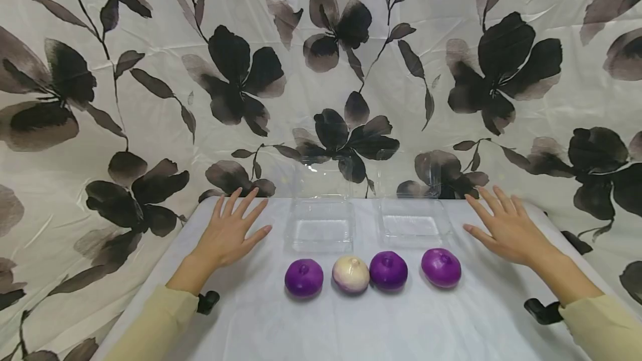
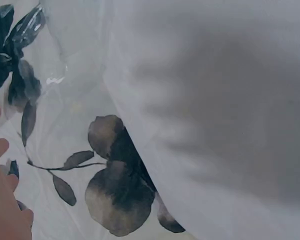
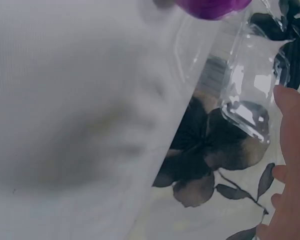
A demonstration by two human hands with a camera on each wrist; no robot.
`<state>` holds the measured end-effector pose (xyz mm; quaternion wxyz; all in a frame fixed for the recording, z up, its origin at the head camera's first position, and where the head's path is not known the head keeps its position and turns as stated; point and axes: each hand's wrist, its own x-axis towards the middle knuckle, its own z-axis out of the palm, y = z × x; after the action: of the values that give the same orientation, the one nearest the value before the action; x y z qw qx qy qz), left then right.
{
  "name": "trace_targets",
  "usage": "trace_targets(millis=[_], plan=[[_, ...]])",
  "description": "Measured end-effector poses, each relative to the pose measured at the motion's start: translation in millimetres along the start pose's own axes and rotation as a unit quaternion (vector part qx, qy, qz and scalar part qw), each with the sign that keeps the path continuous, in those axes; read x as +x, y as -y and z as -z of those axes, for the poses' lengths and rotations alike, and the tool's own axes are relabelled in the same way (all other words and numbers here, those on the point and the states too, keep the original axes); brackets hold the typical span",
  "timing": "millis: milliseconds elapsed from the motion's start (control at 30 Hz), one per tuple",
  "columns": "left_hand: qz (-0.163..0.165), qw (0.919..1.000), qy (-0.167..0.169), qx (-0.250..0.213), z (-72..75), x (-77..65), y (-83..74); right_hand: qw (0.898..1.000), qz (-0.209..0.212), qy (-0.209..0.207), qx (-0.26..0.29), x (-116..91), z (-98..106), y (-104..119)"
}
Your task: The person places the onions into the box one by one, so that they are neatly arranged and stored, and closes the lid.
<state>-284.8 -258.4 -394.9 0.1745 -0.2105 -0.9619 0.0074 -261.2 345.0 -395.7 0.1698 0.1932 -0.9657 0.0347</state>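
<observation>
My left hand [image 1: 228,237] is spread over the left side of the white table, fingers straight, holding nothing. On the far right my right hand [image 1: 509,231] is spread the same way. Between them lie a purple onion [image 1: 304,278], a pale onion [image 1: 350,274], a second purple onion [image 1: 388,271] beside the pale one, and a third purple onion [image 1: 441,268] apart to the right. Behind the onions stand a left clear plastic clamshell box [image 1: 321,231] and a right clear plastic clamshell box [image 1: 413,226], lids raised. Part of the right box [image 3: 245,85] shows in the right wrist view.
A white cloth covers the table [image 1: 321,327]. Behind its far edge hangs a pale curtain [image 1: 321,88] printed with dark flowers. Small black devices are worn at the left wrist [image 1: 208,302] and the right wrist [image 1: 543,311].
</observation>
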Motion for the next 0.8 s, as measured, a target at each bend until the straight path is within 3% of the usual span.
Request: trace_targets(millis=[367, 633, 800], plan=[[-0.02, 0.9992, -0.028, -0.023, 2.6, -1.0, -9.9, 0.999, 0.027, -0.016, 0.024, 1, 3, 15], [-0.016, 0.9972, -0.038, -0.062, -3.1, 1.2, -15.8, 0.996, 0.038, -0.038, 0.071, 6, 5, 30], [-0.014, 0.9938, -0.051, -0.098, -3.2, -0.1, -18.7, 0.995, 0.043, -0.031, 0.088, 9, 5, 41]])
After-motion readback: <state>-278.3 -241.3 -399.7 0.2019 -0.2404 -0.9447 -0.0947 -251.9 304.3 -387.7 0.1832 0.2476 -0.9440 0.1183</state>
